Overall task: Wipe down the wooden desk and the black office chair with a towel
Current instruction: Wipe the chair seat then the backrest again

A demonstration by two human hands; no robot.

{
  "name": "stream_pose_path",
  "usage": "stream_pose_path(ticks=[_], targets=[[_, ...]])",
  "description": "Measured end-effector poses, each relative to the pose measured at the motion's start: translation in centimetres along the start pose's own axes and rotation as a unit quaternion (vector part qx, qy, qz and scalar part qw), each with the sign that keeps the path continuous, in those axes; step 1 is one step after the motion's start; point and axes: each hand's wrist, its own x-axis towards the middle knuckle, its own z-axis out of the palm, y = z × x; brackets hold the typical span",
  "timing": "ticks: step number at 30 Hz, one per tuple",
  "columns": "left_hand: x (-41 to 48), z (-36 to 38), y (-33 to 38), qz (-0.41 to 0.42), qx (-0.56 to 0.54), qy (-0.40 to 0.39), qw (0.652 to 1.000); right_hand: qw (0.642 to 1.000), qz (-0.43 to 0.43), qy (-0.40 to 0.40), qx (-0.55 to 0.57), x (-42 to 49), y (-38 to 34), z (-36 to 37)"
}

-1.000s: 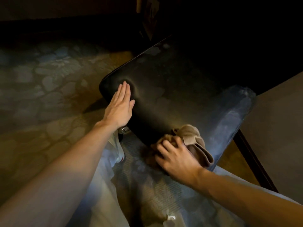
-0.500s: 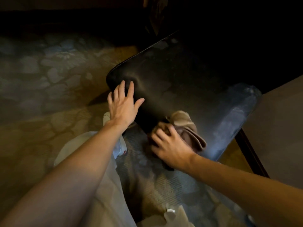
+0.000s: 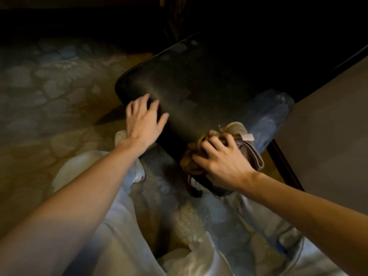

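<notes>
The black office chair (image 3: 199, 92) fills the middle of the view, its padded seat dark and faintly shiny. My left hand (image 3: 143, 122) rests at the seat's near left corner with the fingers spread and lightly bent. A bunched tan towel (image 3: 235, 130) lies against the seat's near edge. My right hand (image 3: 221, 160) grips the towel from above, its fingers curled into the folds. The wooden desk (image 3: 328, 126) shows as a flat brown top at the right edge, beside the chair.
Patterned carpet (image 3: 49, 86) covers the floor on the left and behind. My legs in light trousers (image 3: 123, 236) and a white shoe (image 3: 139, 174) stand close under the chair's near edge. The far background is too dark to read.
My left hand's flat, closed fingers have spread and bent at the seat corner. My right hand has worked the towel slightly along the near edge, now covering more of it.
</notes>
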Motion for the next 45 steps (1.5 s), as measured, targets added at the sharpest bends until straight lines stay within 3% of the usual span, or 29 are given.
stream_pose_path(ticks=[3, 6, 15, 17, 22, 31, 36, 41, 45], targets=[[-2.0, 1.1, 2.5, 0.040, 0.038, -0.062, 0.997, 0.999, 0.041, 0.009, 0.014, 1.6, -0.9, 1.1], [-2.2, 2.3, 2.7, 0.025, 0.079, -0.130, 0.988, 1.000, 0.015, -0.003, 0.027, 0.2, -1.9, 3.0], [-1.2, 2.1, 1.9, 0.039, 0.095, -0.151, 0.983, 0.991, -0.128, -0.041, 0.002, -7.9, 1.5, 3.7], [-1.1, 2.0, 1.9, 0.032, 0.087, -0.161, 0.983, 0.992, -0.122, -0.018, 0.012, -7.5, 2.5, 2.7], [-0.4, 1.6, 1.8, 0.015, 0.069, -0.182, 0.981, 0.999, 0.006, 0.026, 0.040, -3.9, 2.1, 1.1], [1.4, 0.8, 0.8, 0.008, 0.090, -0.212, 0.973, 0.991, -0.123, -0.028, 0.044, -10.3, 1.3, 5.2], [1.3, 0.4, 0.4, 0.002, -0.004, -0.181, 0.983, 0.993, 0.005, 0.073, 0.090, -8.5, 3.4, 2.6], [0.2, 0.7, 0.9, -0.007, -0.045, -0.145, 0.988, 0.959, 0.174, 0.158, 0.161, -1.1, 3.5, -1.3], [0.2, 0.7, 1.4, -0.020, -0.070, -0.106, 0.992, 0.956, 0.241, -0.015, 0.169, 4.3, 4.0, -0.2]])
